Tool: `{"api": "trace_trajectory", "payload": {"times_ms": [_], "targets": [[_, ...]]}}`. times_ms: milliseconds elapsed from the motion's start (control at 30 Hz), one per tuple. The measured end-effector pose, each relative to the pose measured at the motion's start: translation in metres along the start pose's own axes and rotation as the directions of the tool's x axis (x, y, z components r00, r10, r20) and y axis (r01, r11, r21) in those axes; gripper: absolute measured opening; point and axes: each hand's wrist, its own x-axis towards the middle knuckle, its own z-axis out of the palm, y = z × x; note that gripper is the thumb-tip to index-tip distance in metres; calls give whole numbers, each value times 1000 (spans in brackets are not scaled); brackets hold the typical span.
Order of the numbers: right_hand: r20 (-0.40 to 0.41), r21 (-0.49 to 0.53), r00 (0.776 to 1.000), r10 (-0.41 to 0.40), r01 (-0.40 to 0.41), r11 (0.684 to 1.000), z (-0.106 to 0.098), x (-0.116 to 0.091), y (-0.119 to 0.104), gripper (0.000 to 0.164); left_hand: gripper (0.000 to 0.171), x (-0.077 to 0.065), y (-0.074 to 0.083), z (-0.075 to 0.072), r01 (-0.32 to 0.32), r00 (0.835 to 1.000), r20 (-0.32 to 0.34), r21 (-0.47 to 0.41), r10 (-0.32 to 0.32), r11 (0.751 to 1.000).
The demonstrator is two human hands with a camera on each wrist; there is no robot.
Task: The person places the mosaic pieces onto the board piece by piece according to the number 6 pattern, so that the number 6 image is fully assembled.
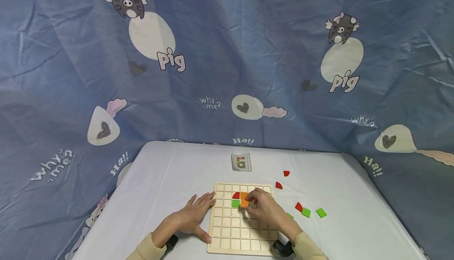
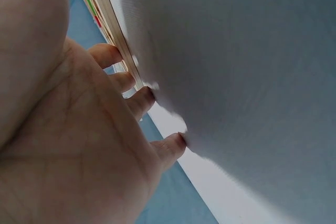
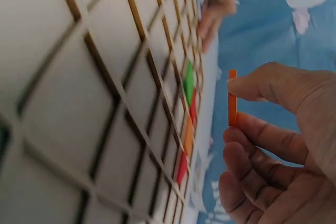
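A thin square orange tile is held on edge between the thumb and forefinger of my right hand, over the wooden grid board. On the board sit a red quarter-round tile, a green square tile and another orange tile. A second red piece lies beyond that orange one in the right wrist view; the hand mostly covers it in the head view. My left hand spreads its fingers along the board's left edge, thumb near the lower corner.
Loose red quarter-round pieces and green squares lie on the white table right of the board. Behind the board is a small printed pattern card. A blue printed cloth hangs at the back.
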Motion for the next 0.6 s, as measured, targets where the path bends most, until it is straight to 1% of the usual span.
{"api": "trace_trajectory", "payload": {"times_ms": [200, 333, 600], "targets": [[67, 24, 998, -14, 12, 1000, 17, 4, -6, 17, 119, 1, -1, 1, 2, 1000, -1, 22, -2, 1000], [100, 8, 995, -8, 8, 1000, 25, 5, -6, 17, 119, 1, -1, 1, 4, 1000, 1, 20, -4, 1000], [118, 2, 993, 6, -7, 1000, 30, 6, -7, 18, 120, 0, 1, 0, 4, 1000, -7, 12, -4, 1000]]}}
